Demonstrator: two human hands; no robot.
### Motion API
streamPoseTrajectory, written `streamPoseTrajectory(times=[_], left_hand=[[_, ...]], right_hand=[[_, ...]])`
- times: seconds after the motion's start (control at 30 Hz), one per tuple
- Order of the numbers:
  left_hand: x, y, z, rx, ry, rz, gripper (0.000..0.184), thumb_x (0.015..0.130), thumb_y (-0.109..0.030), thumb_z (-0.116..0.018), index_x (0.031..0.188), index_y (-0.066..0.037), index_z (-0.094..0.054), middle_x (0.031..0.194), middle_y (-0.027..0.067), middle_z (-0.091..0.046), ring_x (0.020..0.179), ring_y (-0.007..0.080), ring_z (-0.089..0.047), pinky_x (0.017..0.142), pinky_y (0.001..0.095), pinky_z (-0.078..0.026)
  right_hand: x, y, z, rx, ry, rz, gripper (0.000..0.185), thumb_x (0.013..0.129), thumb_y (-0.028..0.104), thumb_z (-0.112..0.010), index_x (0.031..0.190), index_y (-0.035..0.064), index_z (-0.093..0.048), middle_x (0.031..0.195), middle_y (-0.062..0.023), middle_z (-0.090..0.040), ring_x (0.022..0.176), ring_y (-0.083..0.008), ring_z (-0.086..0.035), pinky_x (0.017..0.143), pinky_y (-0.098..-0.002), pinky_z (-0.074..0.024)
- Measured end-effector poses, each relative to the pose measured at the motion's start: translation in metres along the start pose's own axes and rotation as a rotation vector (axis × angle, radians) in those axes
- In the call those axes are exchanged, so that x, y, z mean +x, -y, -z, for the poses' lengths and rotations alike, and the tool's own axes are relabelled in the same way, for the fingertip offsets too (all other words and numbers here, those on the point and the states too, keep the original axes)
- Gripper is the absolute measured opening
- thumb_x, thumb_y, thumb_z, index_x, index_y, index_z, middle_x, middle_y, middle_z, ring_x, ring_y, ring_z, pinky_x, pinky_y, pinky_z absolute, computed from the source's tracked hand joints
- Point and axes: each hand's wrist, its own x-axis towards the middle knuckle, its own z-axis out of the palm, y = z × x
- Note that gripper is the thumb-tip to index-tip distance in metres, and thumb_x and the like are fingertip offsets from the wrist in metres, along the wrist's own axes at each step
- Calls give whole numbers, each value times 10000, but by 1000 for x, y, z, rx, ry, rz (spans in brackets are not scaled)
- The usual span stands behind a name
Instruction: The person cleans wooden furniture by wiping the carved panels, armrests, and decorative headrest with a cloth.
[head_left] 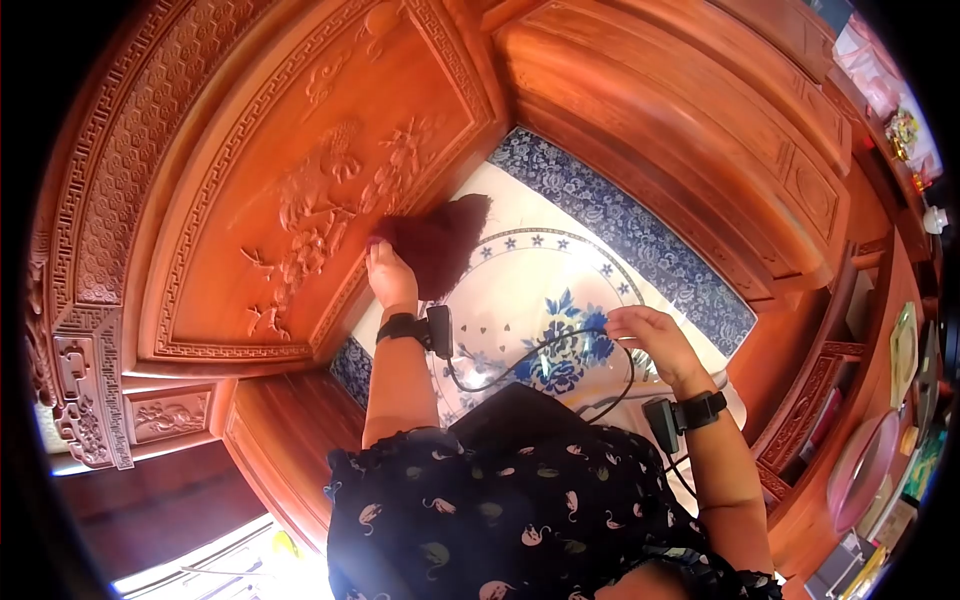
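My left hand (392, 275) is closed on a dark maroon cloth (440, 245). The cloth lies against the lower part of a carved reddish-brown wooden panel (225, 215), and its free end hangs over a white surface with blue flowers (520, 215). My right hand (655, 345) hovers over that surface, fingers stretched out and slightly bent, with no object visible in it. A thin black cable (540, 350) loops between my wrists and passes close to the right fingertips.
A second wooden panel (680, 130) rises beyond the blue patterned border (620, 220). To the right stands a wooden shelf holding a pink oval object (865, 470) and other small things. Black devices are strapped to both wrists.
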Motion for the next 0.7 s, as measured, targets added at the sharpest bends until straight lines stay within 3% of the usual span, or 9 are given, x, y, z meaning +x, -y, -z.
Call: streamPoseTrajectory(times=[0.2,0.27,0.33,0.37,0.47,0.57,0.6,0.67,0.7], left_hand=[[-2,9,-7,-82,35,49,212,758,15,-474,948,23,-566,944,189,-572,879,372,-529,801,418,-436],[-30,24,-16,-41,145,224,276,749,23,-469,1000,22,-585,967,198,-591,907,367,-546,821,405,-437],[-35,13,-7,-296,114,251,297,742,30,-473,1010,22,-601,972,201,-605,924,361,-559,826,387,-443],[-34,8,-12,-330,-4,137,235,748,33,-478,940,27,-614,921,204,-610,879,372,-565,797,383,-451],[7,-23,-7,-395,82,148,171,770,-6,-519,917,35,-596,880,236,-596,831,387,-569,752,376,-454],[34,-56,-34,-786,-35,270,203,804,-71,-540,929,86,-569,893,242,-600,844,391,-568,769,347,-455],[41,-64,-36,-788,-36,266,203,804,-71,-540,929,86,-569,893,242,-600,844,391,-568,769,347,-455],[51,-75,-36,-252,19,-4,245,803,-82,-515,998,64,-544,983,218,-578,927,377,-539,806,387,-449],[58,-91,-21,-149,146,37,271,799,-74,-496,1049,27,-516,1036,193,-546,958,351,-528,809,399,-452]], right_hand=[[-3,4,0,-25,-31,6,235,906,173,-462,1025,27,-602,929,-59,-641,852,-110,-593,771,-224,-448],[-3,5,0,-40,-12,-18,235,904,170,-461,1025,24,-599,927,-60,-640,853,-112,-595,776,-223,-449],[-4,6,7,-7,-21,5,250,893,191,-481,1032,18,-595,941,-69,-637,874,-132,-599,794,-246,-452],[-3,4,9,-4,-34,15,247,895,187,-477,1032,18,-595,937,-69,-637,872,-132,-600,793,-246,-453],[3,-3,7,-13,-42,0,243,897,172,-467,1034,18,-595,928,-70,-637,865,-132,-602,789,-245,-457],[5,3,1,-30,2,2,238,896,160,-462,1037,19,-593,933,-71,-637,864,-133,-603,798,-248,-455],[5,4,0,-29,0,6,238,896,160,-462,1037,19,-593,933,-71,-637,864,-133,-603,798,-248,-455],[5,6,-1,-25,-16,-5,239,898,160,-460,1038,20,-592,935,-70,-637,869,-133,-602,804,-251,-453],[6,4,0,-23,-19,-7,239,898,160,-460,1038,20,-592,935,-70,-637,869,-133,-602,804,-251,-453]])
